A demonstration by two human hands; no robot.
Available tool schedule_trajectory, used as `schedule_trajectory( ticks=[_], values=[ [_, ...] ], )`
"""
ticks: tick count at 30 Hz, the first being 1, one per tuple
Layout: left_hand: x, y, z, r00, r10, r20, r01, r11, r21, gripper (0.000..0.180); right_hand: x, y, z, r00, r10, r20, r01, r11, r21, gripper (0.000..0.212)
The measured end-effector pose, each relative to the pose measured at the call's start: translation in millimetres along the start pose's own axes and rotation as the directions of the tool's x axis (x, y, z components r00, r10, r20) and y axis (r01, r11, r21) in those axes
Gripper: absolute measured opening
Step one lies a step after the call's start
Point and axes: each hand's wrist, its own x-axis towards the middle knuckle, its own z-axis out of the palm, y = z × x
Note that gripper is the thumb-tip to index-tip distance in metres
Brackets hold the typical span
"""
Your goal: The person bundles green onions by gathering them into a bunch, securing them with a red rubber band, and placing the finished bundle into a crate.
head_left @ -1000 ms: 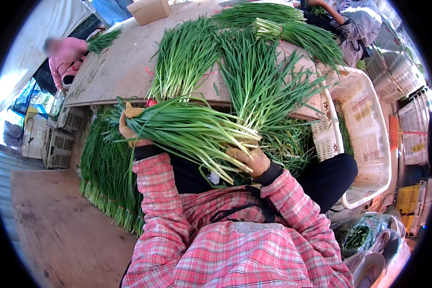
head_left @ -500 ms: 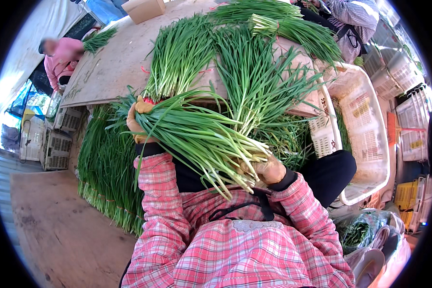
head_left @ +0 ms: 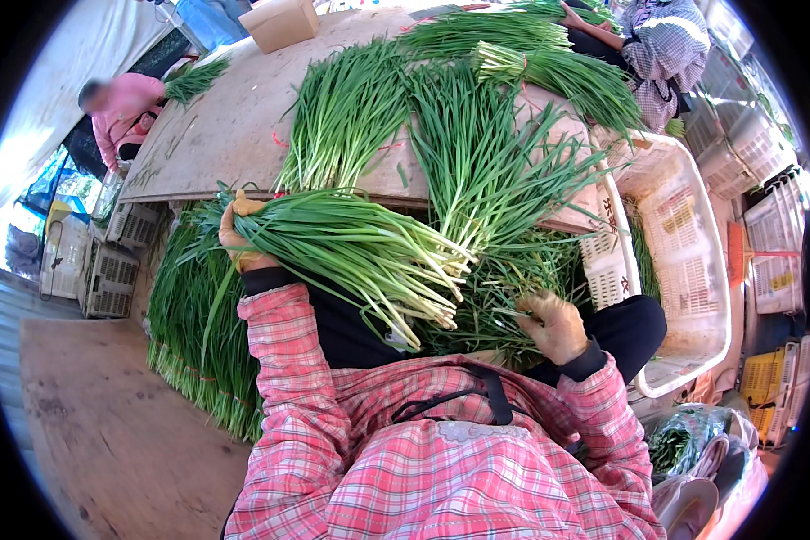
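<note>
My left hand (head_left: 236, 236), in a tan glove, is closed around the leafy end of a loose bunch of garlic chives (head_left: 369, 256). Their pale stem ends point right and toward me, above my lap. My right hand (head_left: 556, 326), also gloved, is apart from the bunch, over a heap of loose leaves (head_left: 504, 310). Its fingers are curled together, and a thin pale sliver shows at the tips, too small to name. Beyond the held bunch, two more piles lie on the board: lighter chives (head_left: 344, 117) and a spread darker pile (head_left: 477, 153).
Tied bundles (head_left: 202, 315) stand packed at my left, beside a wooden board (head_left: 108, 396). A white plastic crate (head_left: 693, 243) is at my right, near a plastic bag (head_left: 693, 441). Across the tabletop (head_left: 216, 135) are a carton (head_left: 279, 22), more bundles (head_left: 558, 76) and co-workers (head_left: 126, 108).
My right hand has let go of the stem ends and moved right, over the loose leaves. The held bunch has shifted slightly left, still in my left hand.
</note>
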Motion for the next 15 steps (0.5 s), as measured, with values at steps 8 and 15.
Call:
schedule_trajectory(
  ticks=[8, 15],
  values=[
    [10.8, 4.6, -4.2, 0.969, -0.231, 0.088, 0.248, 0.903, -0.35, 0.023, 81.4, -78.4, 5.7, 0.947, -0.314, -0.071, 0.238, 0.831, -0.503, 0.018],
    [15.8, 15.7, -17.8, 0.98, -0.145, 0.135, 0.185, 0.918, -0.352, 0.022, 51.2, -56.8, 5.4, 0.952, -0.302, 0.056, 0.291, 0.828, -0.48, 0.007]
  ],
)
